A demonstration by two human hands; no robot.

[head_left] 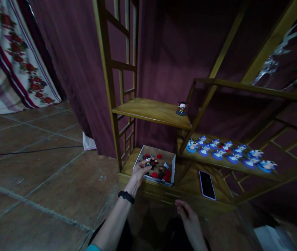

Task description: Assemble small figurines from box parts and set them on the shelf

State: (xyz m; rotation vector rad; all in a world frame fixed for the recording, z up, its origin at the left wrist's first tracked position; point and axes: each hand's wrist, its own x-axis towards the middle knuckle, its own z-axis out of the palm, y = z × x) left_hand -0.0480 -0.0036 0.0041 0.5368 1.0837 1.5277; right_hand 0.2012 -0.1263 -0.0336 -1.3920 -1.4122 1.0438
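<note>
L hand [138,173] is pinched on a small dark-haired fig [148,160] at its fingertips, over the L side of the box [173,169]. R hand [189,218] hangs well apart from it, fingers loosely bent tbh.

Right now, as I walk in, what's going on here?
A person's left hand holds a small figurine over an open box with more pieces in it. The right hand appears to hold nothing. A similar black-haired figure stands on the upper shelf. Mostly blue figurines stand farther right, with a phone lying below them.
</note>
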